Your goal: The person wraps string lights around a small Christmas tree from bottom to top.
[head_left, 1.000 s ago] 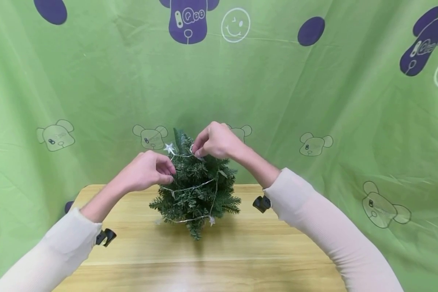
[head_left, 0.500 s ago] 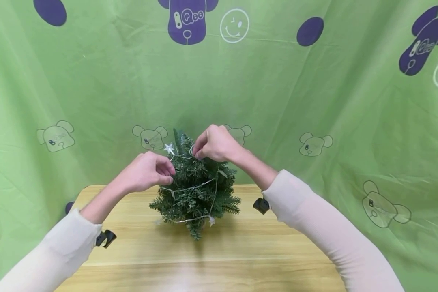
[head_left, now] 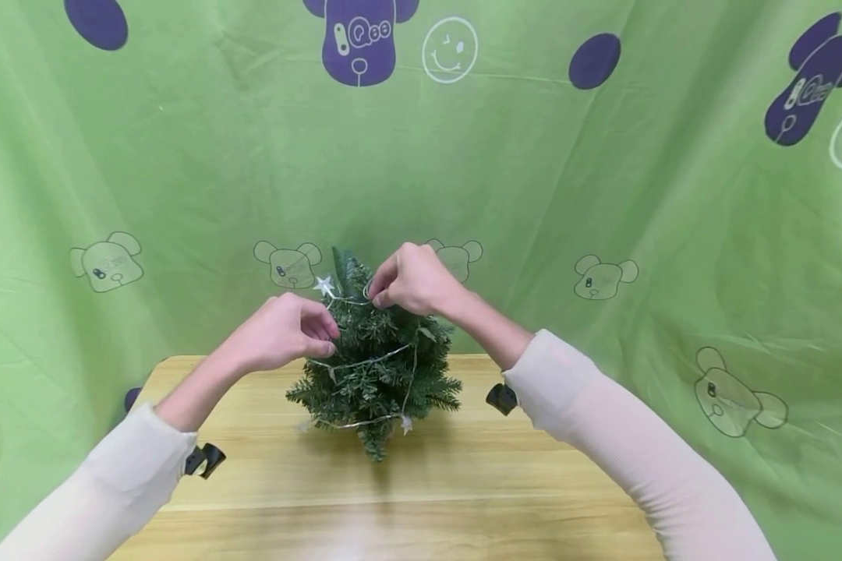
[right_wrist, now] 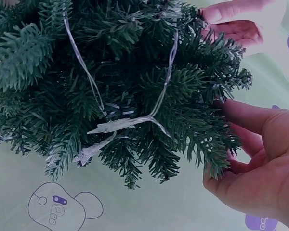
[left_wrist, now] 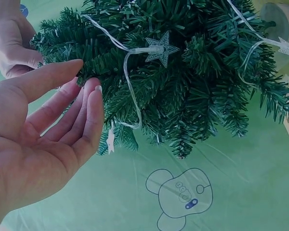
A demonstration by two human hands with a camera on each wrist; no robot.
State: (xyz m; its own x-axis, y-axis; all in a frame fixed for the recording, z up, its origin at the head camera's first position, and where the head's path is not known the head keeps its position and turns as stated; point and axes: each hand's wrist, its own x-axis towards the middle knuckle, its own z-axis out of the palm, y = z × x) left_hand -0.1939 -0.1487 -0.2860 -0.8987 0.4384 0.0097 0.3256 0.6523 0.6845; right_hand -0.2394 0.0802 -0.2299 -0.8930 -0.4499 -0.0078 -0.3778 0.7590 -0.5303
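Note:
A small artificial Christmas tree [head_left: 375, 389] stands on the table, wound with a string of star lights [head_left: 368, 363]. Its clear star [head_left: 324, 286] sticks out near the top left. My right hand [head_left: 415, 276] pinches the light string's wire beside the treetop, a pale loop showing at the fingertips. On the tree's left, my left hand [head_left: 284, 331] holds its thumb and fingers loosely bent and apart, tips among the outer needles [left_wrist: 84, 77]. A star light [left_wrist: 161, 49] hangs close by in the left wrist view. Branches hide part of my right fingers [right_wrist: 248, 118] in the right wrist view.
The wooden table [head_left: 393, 522] reaches forward from under the tree. Behind and around it hangs a green printed curtain [head_left: 421, 171]. Black wrist cameras [head_left: 503, 398] sit below both sleeve cuffs. Another star light [head_left: 406, 425] dangles at the tree's lower front.
My right hand has sunk slightly beside the treetop, still pinching the wire. The left hand and the tree stay nearly where they were.

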